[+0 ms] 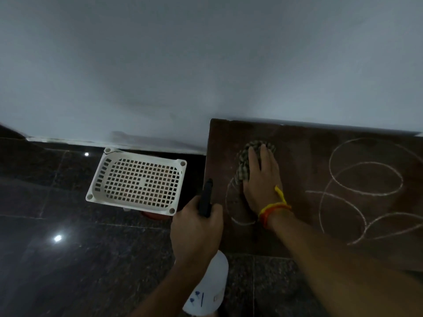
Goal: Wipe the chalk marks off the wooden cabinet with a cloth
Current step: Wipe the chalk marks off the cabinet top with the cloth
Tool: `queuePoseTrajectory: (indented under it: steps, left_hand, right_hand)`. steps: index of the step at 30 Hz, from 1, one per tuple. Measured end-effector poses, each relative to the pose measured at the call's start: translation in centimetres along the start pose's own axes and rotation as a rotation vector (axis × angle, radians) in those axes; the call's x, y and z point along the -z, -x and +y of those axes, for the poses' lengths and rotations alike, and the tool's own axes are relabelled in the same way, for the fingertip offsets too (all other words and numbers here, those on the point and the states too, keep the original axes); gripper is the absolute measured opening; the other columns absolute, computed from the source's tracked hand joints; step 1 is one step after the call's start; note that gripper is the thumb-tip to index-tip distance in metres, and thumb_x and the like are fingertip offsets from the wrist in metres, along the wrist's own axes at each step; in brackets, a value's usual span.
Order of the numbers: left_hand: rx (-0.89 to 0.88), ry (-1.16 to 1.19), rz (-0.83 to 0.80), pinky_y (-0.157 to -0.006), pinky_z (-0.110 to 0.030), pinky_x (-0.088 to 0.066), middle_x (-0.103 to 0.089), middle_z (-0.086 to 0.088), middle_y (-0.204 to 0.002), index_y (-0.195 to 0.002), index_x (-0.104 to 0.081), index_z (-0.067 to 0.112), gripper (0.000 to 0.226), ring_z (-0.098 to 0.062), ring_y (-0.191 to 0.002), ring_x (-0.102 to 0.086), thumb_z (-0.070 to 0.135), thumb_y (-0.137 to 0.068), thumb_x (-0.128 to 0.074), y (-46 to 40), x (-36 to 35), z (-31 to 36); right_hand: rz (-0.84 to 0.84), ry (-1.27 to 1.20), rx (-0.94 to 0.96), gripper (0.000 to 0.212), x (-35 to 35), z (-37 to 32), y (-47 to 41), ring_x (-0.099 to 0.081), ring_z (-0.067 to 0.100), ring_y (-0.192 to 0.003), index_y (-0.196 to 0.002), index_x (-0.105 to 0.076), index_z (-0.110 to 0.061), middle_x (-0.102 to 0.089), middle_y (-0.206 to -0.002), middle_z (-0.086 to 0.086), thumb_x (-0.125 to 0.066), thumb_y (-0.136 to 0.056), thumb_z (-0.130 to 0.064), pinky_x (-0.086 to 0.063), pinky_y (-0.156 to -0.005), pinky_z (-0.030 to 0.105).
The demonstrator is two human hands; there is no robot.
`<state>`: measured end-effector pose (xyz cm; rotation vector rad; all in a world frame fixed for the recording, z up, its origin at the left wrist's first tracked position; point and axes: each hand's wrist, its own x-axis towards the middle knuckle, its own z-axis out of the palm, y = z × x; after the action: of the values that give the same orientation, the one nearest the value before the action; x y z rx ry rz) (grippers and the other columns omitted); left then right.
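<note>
The dark wooden cabinet top [297,225] fills the right side, scrawled with white chalk loops [366,179]. My right hand [261,179] lies flat with straight fingers on a checked cloth [246,156], pressing it onto the wood near the cabinet's far left corner, over a small chalk loop [231,202]. My left hand [196,227] hangs just off the cabinet's left edge and grips a white spray bottle [210,287] by its black nozzle head [206,197]; the bottle body points down toward the floor.
A white perforated plastic basket [137,179] stands on the dark tiled floor [68,248] left of the cabinet, with something reddish under its near corner. A pale wall [206,65] runs behind both.
</note>
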<state>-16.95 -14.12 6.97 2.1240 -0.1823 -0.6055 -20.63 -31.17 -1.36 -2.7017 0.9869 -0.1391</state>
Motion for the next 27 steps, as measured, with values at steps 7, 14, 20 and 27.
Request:
queuePoseTrajectory:
  steps: [7,14,20,27]
  left_hand:
    - [-0.003,-0.019,0.009,-0.050,-0.032,-0.038,-0.045,0.000,-0.046,-0.054,-0.044,0.018,0.035,-0.019,-0.045,-0.043,0.019,-0.084,-0.062,-0.8,0.7,0.1]
    - [-0.060,0.007,0.043,-0.048,-0.037,-0.043,-0.044,-0.001,-0.044,-0.054,-0.045,0.017,0.031,-0.019,-0.043,-0.044,0.038,-0.076,-0.051,-2.5,1.4,0.4]
    - [-0.092,-0.005,0.082,-0.055,-0.041,-0.050,-0.049,-0.003,-0.048,-0.057,-0.049,0.015,0.033,-0.021,-0.047,-0.048,0.024,-0.087,-0.059,-3.9,2.3,2.9]
    - [-0.161,0.042,0.118,-0.058,-0.047,-0.054,-0.051,-0.004,-0.050,-0.060,-0.051,0.018,0.027,-0.027,-0.050,-0.055,0.029,-0.084,-0.055,-6.2,2.3,3.4]
  right_hand:
    - [-0.016,-0.022,0.016,0.065,-0.2,-0.8,1.0,-0.026,0.044,-0.135,-0.142,-0.032,-0.004,-0.027,-0.148,0.027,-0.057,-0.083,-0.014,-0.028,-0.111,0.053]
    - [0.027,-0.017,-0.007,0.063,-0.8,-1.7,-2.2,-0.017,0.041,-0.140,-0.146,-0.023,-0.005,-0.018,-0.151,0.025,-0.044,-0.087,-0.017,-0.017,-0.117,0.047]
    - [0.023,-0.048,0.043,0.062,-1.2,-2.2,1.2,-0.034,0.047,-0.130,-0.139,-0.036,-0.002,-0.033,-0.143,0.029,-0.055,-0.081,-0.018,-0.031,-0.108,0.055]
    - [0.045,-0.011,0.008,0.070,-1.5,-2.6,-3.4,-0.020,0.043,-0.138,-0.145,-0.025,-0.004,-0.020,-0.150,0.027,-0.056,-0.083,-0.012,-0.018,-0.116,0.048]
